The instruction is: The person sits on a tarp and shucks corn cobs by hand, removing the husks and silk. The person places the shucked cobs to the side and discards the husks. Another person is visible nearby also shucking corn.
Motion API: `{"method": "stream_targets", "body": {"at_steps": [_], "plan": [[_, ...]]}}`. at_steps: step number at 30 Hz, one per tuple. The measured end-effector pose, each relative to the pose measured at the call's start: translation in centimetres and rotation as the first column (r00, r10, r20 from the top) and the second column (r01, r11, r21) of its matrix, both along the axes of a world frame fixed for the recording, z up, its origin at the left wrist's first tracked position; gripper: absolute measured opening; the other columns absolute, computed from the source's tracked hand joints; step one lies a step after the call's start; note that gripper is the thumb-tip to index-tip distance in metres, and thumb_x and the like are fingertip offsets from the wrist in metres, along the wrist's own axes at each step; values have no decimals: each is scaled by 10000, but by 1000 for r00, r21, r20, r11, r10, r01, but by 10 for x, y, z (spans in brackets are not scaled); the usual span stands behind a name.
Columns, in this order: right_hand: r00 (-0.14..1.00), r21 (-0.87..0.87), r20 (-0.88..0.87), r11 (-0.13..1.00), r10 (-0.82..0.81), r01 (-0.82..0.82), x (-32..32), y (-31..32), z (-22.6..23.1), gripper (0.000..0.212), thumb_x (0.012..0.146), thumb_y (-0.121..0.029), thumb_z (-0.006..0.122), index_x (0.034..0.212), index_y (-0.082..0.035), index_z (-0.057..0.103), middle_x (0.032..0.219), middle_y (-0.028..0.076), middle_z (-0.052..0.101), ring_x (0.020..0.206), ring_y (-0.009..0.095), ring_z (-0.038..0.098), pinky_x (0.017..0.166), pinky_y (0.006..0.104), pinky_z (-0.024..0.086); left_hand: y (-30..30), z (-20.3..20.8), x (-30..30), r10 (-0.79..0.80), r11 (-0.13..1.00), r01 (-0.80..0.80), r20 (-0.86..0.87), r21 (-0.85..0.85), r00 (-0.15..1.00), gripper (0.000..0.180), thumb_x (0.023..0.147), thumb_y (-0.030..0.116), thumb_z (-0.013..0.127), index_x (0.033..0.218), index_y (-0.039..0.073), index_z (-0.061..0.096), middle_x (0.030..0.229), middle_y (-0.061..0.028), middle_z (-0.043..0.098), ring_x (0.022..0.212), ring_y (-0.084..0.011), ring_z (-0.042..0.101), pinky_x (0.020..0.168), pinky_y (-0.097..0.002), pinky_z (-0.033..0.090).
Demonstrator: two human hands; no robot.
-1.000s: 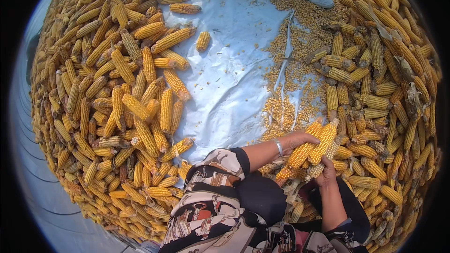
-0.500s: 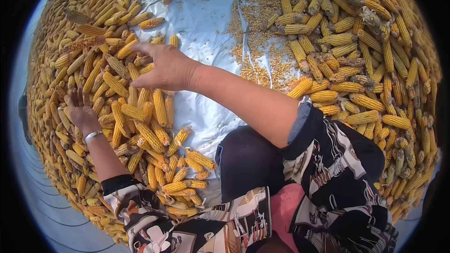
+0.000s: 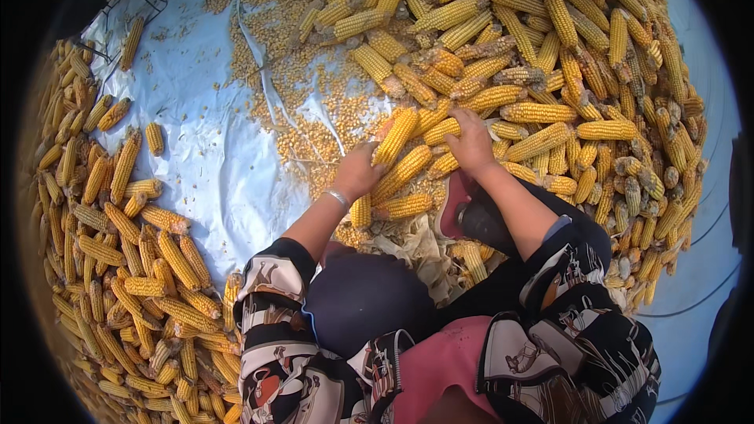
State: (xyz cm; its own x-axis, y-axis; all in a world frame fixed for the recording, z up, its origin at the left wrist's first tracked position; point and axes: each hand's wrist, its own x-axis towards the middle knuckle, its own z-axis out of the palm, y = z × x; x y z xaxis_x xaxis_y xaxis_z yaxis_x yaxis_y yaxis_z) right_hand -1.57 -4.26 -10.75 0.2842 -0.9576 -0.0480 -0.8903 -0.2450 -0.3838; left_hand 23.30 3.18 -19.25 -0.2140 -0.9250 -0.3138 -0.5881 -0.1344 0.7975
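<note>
On the left side of the frame, a heap of cobs (image 3: 177, 263) is lying beside the pale sheet (image 3: 212, 188), with loose kernels (image 3: 298, 153) scattering across it toward the centre. Right of centre, your left hand (image 3: 359, 171) is touching the near end of a yellow cob (image 3: 396, 138); its hidden fingers are leaving me unable to tell whether that grip is clamped. You should be cupping the bunch from beneath, since smooth cobs are likely to be rolling apart. Just right, your right hand (image 3: 473, 144) is resting against a shorter cob (image 3: 442, 132), its closure also hiding from view; you should be pressing evenly toward the left palm. Farther right, another cob heap (image 3: 542, 114) is crowding close, so you should be guarding your knuckles.
</note>
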Motion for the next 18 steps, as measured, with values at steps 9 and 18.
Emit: {"method": "stream_targets", "body": {"at_steps": [9, 18], "plan": [[782, 119, -605, 988, 152, -100, 50, -113, -17, 1069, 648, -329, 862, 1496, -136, 240, 1442, 284, 302, 1340, 424, 315, 1096, 451, 336, -59, -32, -64, -40, 998, 50, 263, -32, 964, 931, 703, 230, 771, 1446, -23, 272, 1339, -241, 430, 1218, -374, 435, 1017, -410, 411], [862, 213, -489, 977, 134, -31, 58, -114, -23, 916, 606, -256, 861, 1415, -231, 431, 1368, 255, 378, 1174, 415, 516, 962, 423, 481, -44, -35, -46, 129, 978, -126, -4, 167, 992, 927, 602, 209, 760, 1414, -9, 370, 1208, -263, 530, 1125, -373, 531, 961, -445, 452]]}}
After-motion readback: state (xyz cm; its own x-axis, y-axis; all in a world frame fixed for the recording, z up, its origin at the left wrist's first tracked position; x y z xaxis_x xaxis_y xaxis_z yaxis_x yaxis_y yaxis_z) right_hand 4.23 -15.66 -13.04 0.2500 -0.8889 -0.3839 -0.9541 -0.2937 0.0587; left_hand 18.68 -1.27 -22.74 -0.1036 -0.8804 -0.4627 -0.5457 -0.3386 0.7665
